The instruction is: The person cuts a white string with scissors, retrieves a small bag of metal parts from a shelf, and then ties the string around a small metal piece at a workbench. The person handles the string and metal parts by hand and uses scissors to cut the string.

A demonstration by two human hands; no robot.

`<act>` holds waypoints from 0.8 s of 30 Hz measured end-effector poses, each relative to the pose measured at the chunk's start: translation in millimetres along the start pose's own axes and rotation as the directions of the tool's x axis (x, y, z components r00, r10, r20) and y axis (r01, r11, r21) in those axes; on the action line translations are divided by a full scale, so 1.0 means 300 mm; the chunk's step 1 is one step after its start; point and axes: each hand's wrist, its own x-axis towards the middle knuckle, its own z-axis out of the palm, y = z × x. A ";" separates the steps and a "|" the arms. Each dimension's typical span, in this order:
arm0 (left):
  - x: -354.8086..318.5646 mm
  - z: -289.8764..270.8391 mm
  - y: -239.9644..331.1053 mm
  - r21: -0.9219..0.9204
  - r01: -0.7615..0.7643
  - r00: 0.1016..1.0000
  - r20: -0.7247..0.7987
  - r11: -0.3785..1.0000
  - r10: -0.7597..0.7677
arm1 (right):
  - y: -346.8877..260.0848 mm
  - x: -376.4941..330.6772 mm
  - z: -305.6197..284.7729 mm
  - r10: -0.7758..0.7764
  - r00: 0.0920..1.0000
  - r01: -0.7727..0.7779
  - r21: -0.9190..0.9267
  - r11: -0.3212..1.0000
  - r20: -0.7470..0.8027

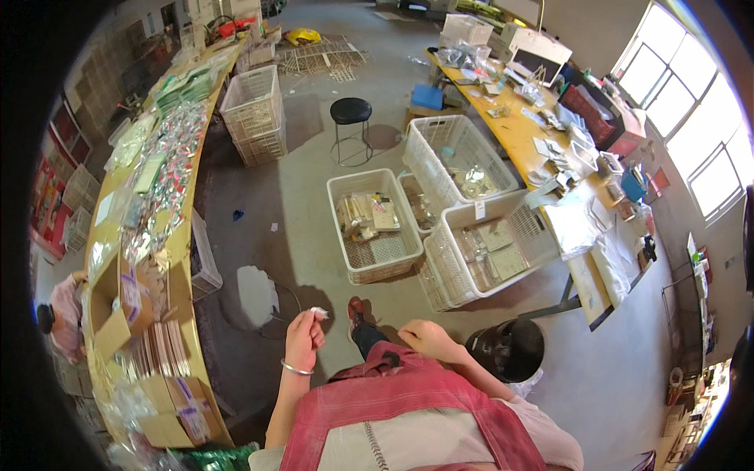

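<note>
My left hand [305, 339], with a silver bangle at its wrist, is raised in front of me to the left. Its fingers are closed on a small crumpled white scrap [319, 312], which sticks out past the fingertips; whether it is paper or plastic I cannot tell. On the other side, my right hand [430, 341] is held in front of my red apron [400, 377], fingers curled in and nothing showing in them. Neither hand touches a table or crate. Below the hands, one reddish-brown shoe [356, 311] shows on the floor.
White plastic crates [364, 276] holding packaged parts stand ahead. A black bin [506, 349] is at my right, near a cluttered yellow table [514, 129]. Along the left runs a long table [184, 228] with cartons and packets. A stool with a pale seat [257, 297] and a black stool [350, 111] stand between.
</note>
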 end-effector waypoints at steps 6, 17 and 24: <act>0.451 0.086 0.308 0.066 0.087 0.995 0.052 0.994 -0.090 | -0.028 0.690 -0.054 -0.039 0.998 0.035 0.065 0.997 0.056; 1.240 -0.145 0.861 0.011 0.132 0.990 -0.044 0.991 -0.132 | -0.116 1.712 -0.140 -0.094 0.994 0.070 0.321 0.944 0.057; 1.922 -0.145 1.334 0.157 0.240 0.968 0.028 0.958 -0.248 | -0.103 2.365 -0.077 0.074 0.997 -0.074 0.229 0.971 0.007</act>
